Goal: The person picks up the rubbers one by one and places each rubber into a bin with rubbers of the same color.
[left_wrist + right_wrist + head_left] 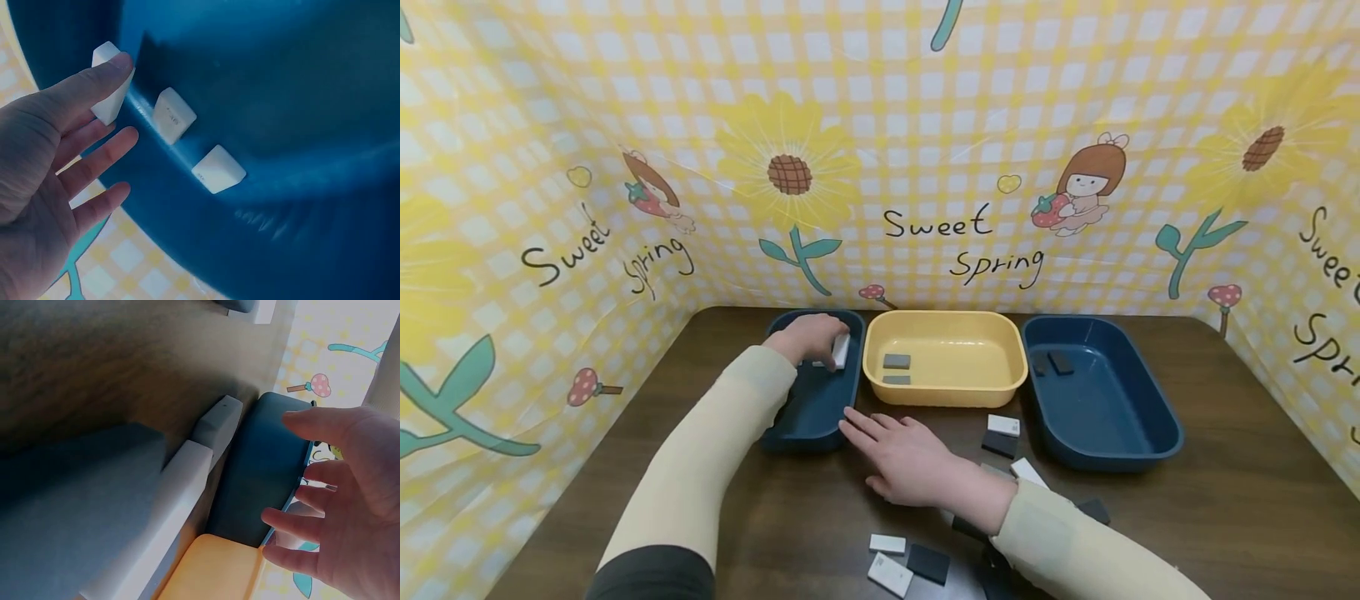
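Observation:
My left hand (808, 337) is inside the left blue bin (816, 412). Between thumb and fingers it pinches a white block (112, 105), while its other fingers are spread. Two more white blocks, one (174, 117) beside the other (219, 170), lie on the bin's floor near the wall. My right hand (910, 458) is held palm down over the table with fingers extended, fingertips right by the near right corner of that bin. In the right wrist view this hand (350, 500) has nothing in its grasp.
A yellow bin (943, 396) with two grey blocks stands in the middle; a right blue bin (1112, 417) holds dark blocks. White, grey and black blocks, among them a black block (928, 563), are scattered around my right forearm. A patterned cloth (880, 150) encloses the table.

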`<state>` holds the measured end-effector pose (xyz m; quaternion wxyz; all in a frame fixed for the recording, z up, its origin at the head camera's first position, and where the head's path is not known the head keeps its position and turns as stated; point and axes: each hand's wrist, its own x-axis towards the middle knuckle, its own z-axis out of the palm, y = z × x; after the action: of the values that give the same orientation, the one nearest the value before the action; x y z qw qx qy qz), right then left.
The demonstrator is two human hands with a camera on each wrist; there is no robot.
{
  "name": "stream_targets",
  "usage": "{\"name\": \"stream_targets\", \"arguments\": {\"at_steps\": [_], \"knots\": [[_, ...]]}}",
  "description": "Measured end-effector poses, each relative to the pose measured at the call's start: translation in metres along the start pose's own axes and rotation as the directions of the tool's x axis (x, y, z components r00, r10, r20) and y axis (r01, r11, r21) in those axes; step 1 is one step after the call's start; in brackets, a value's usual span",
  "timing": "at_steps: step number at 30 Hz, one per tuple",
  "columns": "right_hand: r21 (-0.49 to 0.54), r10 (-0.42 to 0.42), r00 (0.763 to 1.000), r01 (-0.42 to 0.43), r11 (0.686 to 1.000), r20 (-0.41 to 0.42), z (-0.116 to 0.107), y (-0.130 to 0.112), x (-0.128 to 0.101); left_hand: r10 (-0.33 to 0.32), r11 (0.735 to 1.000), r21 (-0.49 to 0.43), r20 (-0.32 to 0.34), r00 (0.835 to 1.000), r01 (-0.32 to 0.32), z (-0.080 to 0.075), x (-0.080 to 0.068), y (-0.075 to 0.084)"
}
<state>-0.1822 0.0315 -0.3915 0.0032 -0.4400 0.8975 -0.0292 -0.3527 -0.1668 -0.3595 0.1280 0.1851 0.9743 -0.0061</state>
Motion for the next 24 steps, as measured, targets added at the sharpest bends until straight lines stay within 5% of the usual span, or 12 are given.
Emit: {"name": "stream_targets", "arguments": {"at_steps": [24], "knots": [[0.029, 0.002, 1.0, -0.002, 1.0, -0.006, -0.001, 0.0, -0.001, -0.026, 0.999, -0.022, 0.077, 0.997, 0.028, 0.017, 0.018, 0.005]]}}
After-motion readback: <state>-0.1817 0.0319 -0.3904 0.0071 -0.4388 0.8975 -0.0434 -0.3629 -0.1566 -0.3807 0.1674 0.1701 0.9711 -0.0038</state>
